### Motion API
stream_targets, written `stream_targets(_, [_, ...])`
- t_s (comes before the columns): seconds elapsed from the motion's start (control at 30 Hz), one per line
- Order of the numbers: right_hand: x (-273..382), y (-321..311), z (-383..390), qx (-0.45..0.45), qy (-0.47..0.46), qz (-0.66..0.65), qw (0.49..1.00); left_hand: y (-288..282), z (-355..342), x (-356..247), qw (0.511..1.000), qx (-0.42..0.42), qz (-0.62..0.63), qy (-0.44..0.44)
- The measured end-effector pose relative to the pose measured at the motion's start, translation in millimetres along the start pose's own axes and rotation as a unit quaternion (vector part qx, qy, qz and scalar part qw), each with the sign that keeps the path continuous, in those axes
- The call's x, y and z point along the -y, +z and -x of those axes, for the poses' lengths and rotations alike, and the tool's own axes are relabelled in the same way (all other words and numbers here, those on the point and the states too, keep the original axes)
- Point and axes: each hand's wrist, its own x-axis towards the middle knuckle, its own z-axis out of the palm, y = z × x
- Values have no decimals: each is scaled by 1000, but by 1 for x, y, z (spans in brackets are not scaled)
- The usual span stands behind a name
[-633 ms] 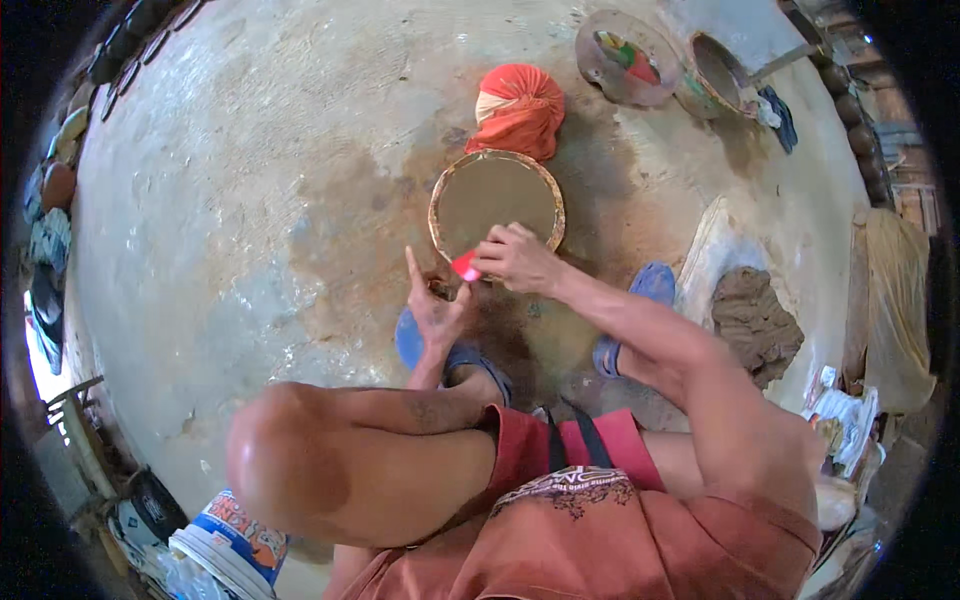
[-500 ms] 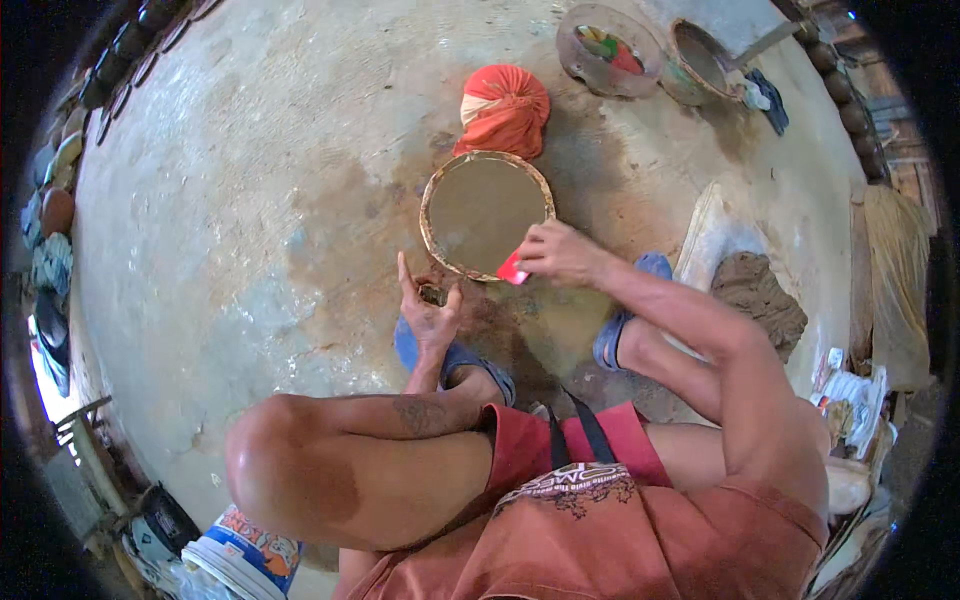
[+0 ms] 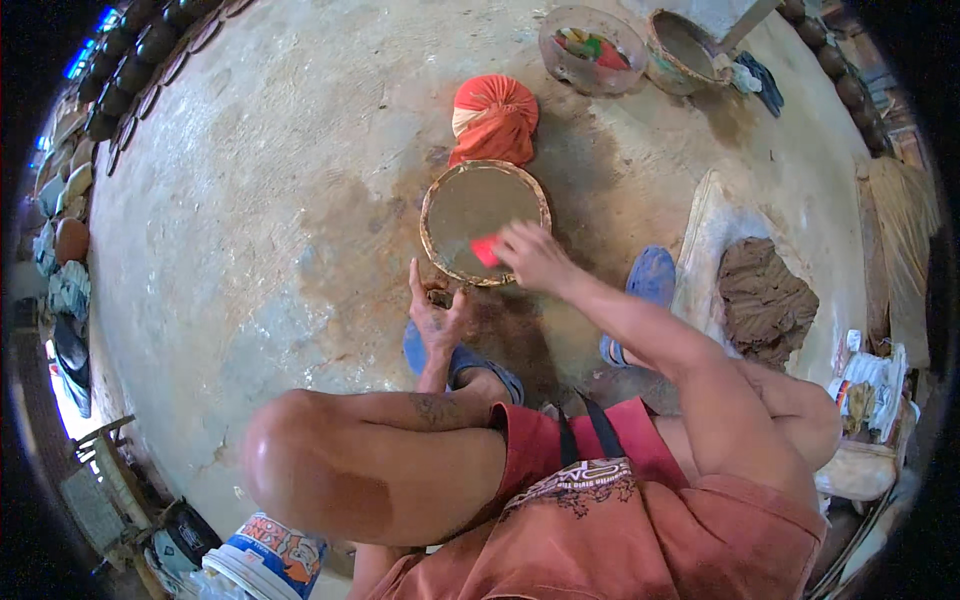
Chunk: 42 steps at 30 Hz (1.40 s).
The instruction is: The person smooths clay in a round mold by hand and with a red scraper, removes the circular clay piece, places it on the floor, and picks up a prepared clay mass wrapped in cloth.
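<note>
Broad floor (image 3: 250, 200) left of brown disc (image 3: 475, 205), right hand (image 3: 535, 256) over its near edge, fingers clamped on red piece (image 3: 486, 250), left hand (image 3: 438, 322) nearby, forefinger and thumb apart

flat red scraper (image 3: 487, 250) over near part of round, mottled-rimmed brown disc (image 3: 478, 208)

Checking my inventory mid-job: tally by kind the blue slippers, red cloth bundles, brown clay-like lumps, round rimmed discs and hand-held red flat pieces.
Blue slippers: 2
Red cloth bundle: 1
Brown clay-like lump: 1
Round rimmed disc: 1
Red flat piece: 1
Total: 6
</note>
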Motion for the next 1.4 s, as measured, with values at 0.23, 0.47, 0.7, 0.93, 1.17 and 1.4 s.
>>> stream_targets(0.23, [-41,-71,55,-81,223,-42,971,-11,-12,20,999,33,27,-8])
stream_targets(0.47, [59,-118,-44,-87,242,-220,941,-27,-70,-2,832,89,513,-191])
stream_targets(0.7, [61,-229,-123,-166,62,-179,968,-33,-99,-273,740,384,552,7])
stream_targets(0.93, [23,-481,-38,-20,-2,227,974,-48,-133,-206,820,423,386,14])
stream_targets(1.17, [-16,-557,142,-242,253,449,822,-69,-158,-57,899,198,329,-212])
stream_targets(1.4, [-106,-299,359,30,693,174,699,-48,-140,-38,925,191,226,-237])
